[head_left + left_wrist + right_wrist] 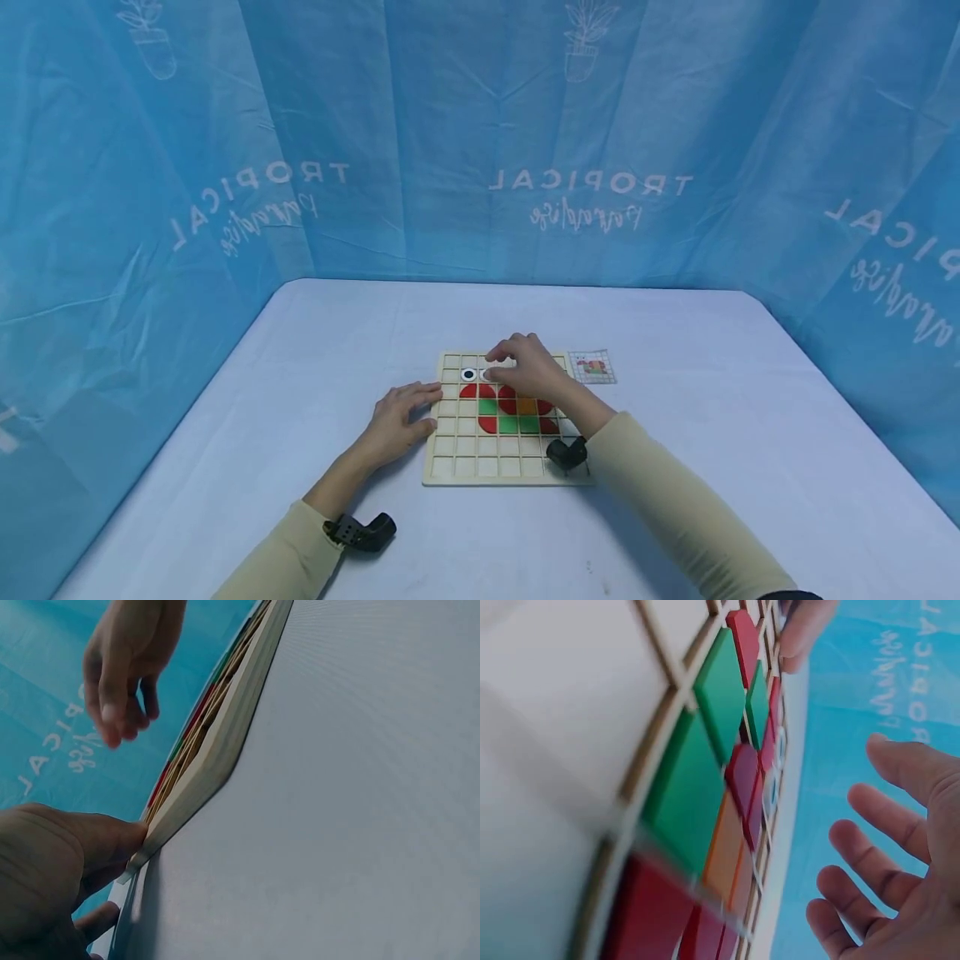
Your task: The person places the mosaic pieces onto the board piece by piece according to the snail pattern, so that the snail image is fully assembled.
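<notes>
A pale wooden grid board (pixel 487 482) lies on the table, with red, green and orange tiles set in its squares. Near its top are two round eye tiles, one in full view (pixel 468 375) and another (pixel 486 376) partly behind my right hand. My left hand (pixel 397 421) rests at the board's left edge; in the left wrist view its thumb touches the wooden rim (pixel 225 742). Over the board's upper part hovers my right hand (pixel 525 367), thumb and fingertips apart beside the second eye tile. The right wrist view shows those fingers (pixel 870 881) spread, holding nothing, above green tiles (pixel 686 795).
A small printed card (pixel 592 367) with a gridded coloured picture lies by the board's upper right corner. White cloth covers the table (pixel 337 333). Blue printed curtains (pixel 465 125) stand behind and at the sides. Each wrist bears a black camera (pixel 363 532).
</notes>
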`<action>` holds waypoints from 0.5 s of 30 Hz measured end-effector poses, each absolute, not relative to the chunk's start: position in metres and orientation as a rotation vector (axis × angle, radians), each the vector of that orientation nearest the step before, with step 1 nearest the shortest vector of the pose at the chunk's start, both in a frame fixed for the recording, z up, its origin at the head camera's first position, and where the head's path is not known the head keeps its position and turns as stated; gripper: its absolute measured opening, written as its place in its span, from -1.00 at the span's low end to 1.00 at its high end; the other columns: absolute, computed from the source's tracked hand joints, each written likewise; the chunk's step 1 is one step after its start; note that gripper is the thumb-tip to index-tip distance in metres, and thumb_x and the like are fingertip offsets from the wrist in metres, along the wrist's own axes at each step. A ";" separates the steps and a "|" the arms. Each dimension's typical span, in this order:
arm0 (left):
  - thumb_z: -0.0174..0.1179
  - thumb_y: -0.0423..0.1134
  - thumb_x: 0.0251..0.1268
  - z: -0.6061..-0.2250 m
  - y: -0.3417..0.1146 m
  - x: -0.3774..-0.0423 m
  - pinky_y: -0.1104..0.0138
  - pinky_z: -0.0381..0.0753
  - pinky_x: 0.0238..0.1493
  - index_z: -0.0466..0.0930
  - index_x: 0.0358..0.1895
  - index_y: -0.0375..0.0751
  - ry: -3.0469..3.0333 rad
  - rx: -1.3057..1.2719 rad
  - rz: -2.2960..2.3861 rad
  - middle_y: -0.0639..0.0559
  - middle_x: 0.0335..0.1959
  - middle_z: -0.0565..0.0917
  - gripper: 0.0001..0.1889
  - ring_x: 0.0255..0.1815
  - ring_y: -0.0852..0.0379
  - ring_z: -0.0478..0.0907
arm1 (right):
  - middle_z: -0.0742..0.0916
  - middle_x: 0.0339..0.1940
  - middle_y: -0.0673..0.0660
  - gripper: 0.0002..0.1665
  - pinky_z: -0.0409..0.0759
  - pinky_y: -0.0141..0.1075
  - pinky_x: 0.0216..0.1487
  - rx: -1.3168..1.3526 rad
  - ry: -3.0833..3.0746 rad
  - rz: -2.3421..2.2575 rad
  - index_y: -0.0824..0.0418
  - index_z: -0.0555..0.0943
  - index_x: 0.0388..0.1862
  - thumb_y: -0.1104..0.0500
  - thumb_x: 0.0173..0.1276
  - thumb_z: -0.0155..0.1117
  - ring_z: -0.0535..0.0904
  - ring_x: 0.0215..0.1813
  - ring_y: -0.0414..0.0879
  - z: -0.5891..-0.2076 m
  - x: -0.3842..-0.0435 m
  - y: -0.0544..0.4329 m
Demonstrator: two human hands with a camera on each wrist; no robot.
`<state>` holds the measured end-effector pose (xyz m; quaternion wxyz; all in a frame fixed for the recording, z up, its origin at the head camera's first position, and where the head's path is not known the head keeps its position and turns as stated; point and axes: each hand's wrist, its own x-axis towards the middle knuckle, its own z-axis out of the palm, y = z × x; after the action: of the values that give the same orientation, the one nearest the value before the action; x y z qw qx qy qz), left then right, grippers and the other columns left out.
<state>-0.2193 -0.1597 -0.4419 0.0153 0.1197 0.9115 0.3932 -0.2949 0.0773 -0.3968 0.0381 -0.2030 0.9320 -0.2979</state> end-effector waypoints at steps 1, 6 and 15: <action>0.20 -0.29 0.19 -0.441 -0.160 -0.219 -0.17 -0.15 0.46 0.46 0.25 -0.16 2.844 0.372 1.215 0.00 0.38 0.38 -0.50 0.48 -0.15 0.09 | 0.63 -0.05 0.05 -0.65 0.52 -0.14 0.01 -0.617 2.872 -0.915 0.06 0.67 -0.03 -0.03 0.24 0.28 0.40 0.03 0.00 -0.397 -0.292 0.083; 0.19 -0.29 0.20 -0.438 -0.162 -0.217 -0.19 -0.06 0.43 0.45 0.26 -0.17 2.865 0.374 1.168 -0.02 0.38 0.39 -0.50 0.46 -0.15 0.13 | 0.64 -0.08 0.05 -0.71 0.49 -0.10 -0.02 -0.578 2.946 -0.960 0.06 0.69 -0.09 -0.01 0.26 0.27 0.39 0.00 -0.02 -0.398 -0.274 0.117; 0.13 -0.21 0.29 -0.426 -0.165 -0.211 -0.20 0.19 0.34 0.45 0.24 -0.21 3.136 0.441 0.929 -0.13 0.33 0.43 -0.55 0.42 -0.20 0.20 | 0.63 0.00 0.18 -0.65 0.47 0.03 0.05 -0.436 3.177 -0.820 0.14 0.66 -0.03 0.03 0.24 0.30 0.36 0.12 0.09 -0.401 -0.242 0.170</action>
<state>-0.2106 -0.1646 -0.4264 -0.0793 0.1331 0.9472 0.2807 -0.2425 0.1702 -0.4012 -0.0843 -0.1312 0.9564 -0.2469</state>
